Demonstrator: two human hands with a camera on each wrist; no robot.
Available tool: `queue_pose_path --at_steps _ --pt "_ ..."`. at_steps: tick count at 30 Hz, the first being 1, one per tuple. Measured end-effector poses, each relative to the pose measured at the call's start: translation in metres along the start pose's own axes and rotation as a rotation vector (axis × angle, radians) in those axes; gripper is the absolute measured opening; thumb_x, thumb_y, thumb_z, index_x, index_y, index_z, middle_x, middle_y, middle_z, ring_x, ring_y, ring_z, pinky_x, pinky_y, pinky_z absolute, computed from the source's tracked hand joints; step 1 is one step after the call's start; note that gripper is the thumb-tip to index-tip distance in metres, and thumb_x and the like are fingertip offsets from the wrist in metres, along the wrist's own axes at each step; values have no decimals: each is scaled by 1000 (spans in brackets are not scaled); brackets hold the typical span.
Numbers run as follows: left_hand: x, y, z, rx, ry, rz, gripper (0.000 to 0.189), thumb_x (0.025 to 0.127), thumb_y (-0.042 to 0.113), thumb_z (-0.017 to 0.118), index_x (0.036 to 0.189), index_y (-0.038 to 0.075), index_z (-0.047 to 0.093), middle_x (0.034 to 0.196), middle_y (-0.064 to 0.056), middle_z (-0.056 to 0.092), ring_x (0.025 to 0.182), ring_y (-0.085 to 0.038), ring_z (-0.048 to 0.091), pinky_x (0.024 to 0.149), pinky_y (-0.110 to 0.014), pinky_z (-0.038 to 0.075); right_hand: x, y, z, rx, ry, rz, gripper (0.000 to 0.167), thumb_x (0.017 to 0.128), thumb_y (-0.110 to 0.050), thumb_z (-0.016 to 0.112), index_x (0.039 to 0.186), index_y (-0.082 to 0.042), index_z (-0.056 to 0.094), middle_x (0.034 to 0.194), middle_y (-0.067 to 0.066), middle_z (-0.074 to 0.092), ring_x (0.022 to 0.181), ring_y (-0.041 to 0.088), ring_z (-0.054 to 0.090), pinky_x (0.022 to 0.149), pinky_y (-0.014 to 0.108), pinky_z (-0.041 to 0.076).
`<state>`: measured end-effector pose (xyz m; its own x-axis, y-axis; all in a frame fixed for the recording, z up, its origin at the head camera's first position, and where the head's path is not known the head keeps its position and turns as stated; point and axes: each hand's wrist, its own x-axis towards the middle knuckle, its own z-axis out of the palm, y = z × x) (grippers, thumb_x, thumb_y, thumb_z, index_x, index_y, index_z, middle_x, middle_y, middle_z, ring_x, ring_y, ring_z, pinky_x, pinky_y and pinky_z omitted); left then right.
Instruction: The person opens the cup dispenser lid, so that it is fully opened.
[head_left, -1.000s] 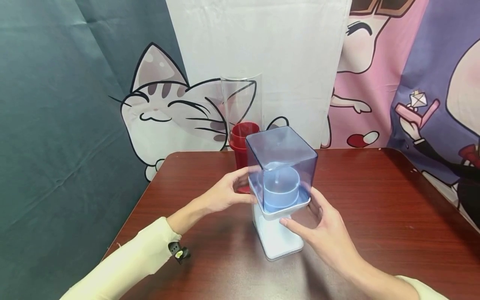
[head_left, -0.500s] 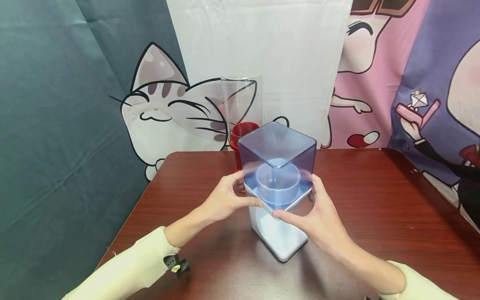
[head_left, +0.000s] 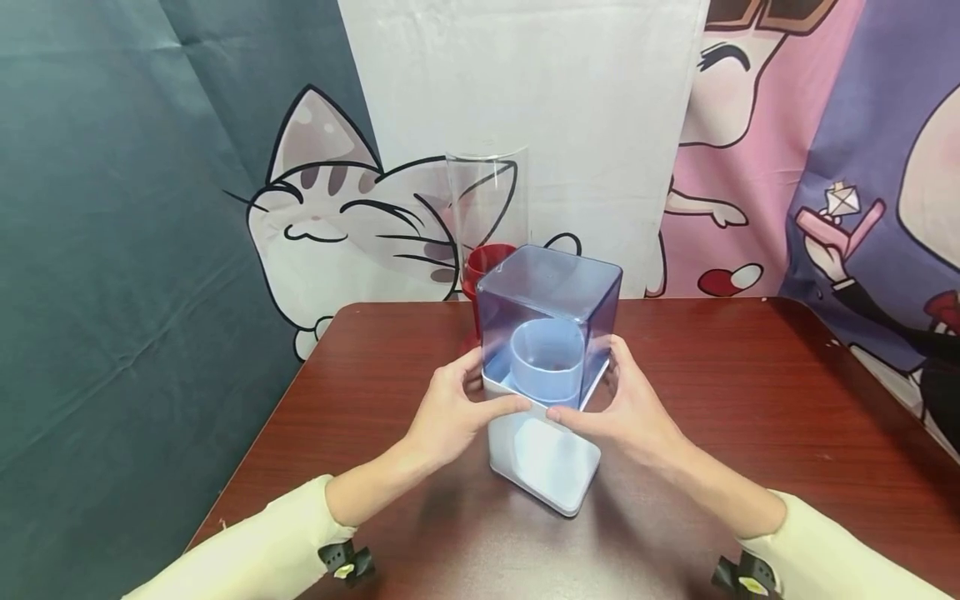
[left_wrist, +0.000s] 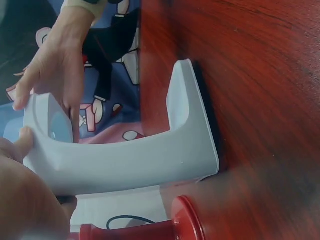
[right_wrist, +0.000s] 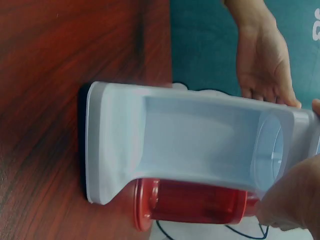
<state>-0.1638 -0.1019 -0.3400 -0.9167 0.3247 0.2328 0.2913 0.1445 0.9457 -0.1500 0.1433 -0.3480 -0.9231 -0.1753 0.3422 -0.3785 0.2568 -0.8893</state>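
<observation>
A white stand (head_left: 543, 458) with a see-through blue square box (head_left: 547, 283) on top rests on the table. Through the box shows a round cup-like part (head_left: 546, 362). My left hand (head_left: 450, 417) grips the left side of the rim under the box, thumb along its front edge. On the other side my right hand (head_left: 637, 408) holds the same rim, its thumb tip near the left thumb. In the left wrist view the stand's white column (left_wrist: 125, 162) is seen from the side. The right wrist view shows its hollow front (right_wrist: 200, 140) and a round opening under the top.
Behind the stand is a red-based dispenser (head_left: 491, 262) with a clear tall cylinder (head_left: 487, 200), partly hidden. The reddish-brown table (head_left: 750, 400) reaches a cartoon-printed cloth (head_left: 600, 108) at the back.
The stand and box have turned between my hands, their near corner swinging rightward. Both hands remain on the rim; the right hand has shifted slightly left and up.
</observation>
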Motion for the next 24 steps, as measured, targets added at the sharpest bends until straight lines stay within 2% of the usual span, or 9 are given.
queue_pose_path --at_steps 3,7,15,16,22,23,24 --pt "-3 0 1 1 17 -15 72 87 15 90 151 12 58 135 -2 72 115 -20 74 97 -33 59 6 7 -2 46 -34 -31 77 78 -5 92 135 2 41 132 17 59 128 31 58 107 16 42" --pt "-5 -1 3 0 24 -3 68 91 15 87 151 6 57 132 -9 73 114 -24 74 97 -33 59 13 14 -6 90 -77 -68 76 78 1 90 137 3 42 132 18 60 125 34 58 106 18 44" --pt "-13 1 8 31 67 -19 70 93 14 84 154 0 51 137 -13 70 121 -27 71 101 -36 56 20 22 -16 100 -164 -87 84 79 -1 89 148 -2 40 139 16 58 130 33 54 110 20 41" --pt "-14 2 9 32 71 -24 71 94 14 84 155 -1 50 140 -14 68 123 -27 70 102 -37 55 21 22 -17 91 -172 -91 86 79 -2 89 150 -2 40 140 15 57 132 32 53 113 25 40" --pt "-18 3 12 15 75 -5 69 94 10 82 155 -2 50 143 -15 66 130 -28 66 104 -37 53 26 27 -23 113 -234 -136 94 78 0 89 156 -5 36 145 14 54 137 29 49 119 23 35" --pt "-18 3 13 13 75 2 68 94 9 82 154 -1 51 142 -14 66 129 -27 66 104 -36 53 26 28 -24 124 -244 -140 95 78 1 88 157 -6 36 145 14 54 138 29 50 116 18 35" --pt "-19 3 13 12 73 4 67 94 9 82 153 0 52 142 -13 67 129 -27 66 104 -35 53 27 29 -25 125 -250 -141 96 78 1 89 157 -7 35 145 14 54 138 29 50 116 19 35"
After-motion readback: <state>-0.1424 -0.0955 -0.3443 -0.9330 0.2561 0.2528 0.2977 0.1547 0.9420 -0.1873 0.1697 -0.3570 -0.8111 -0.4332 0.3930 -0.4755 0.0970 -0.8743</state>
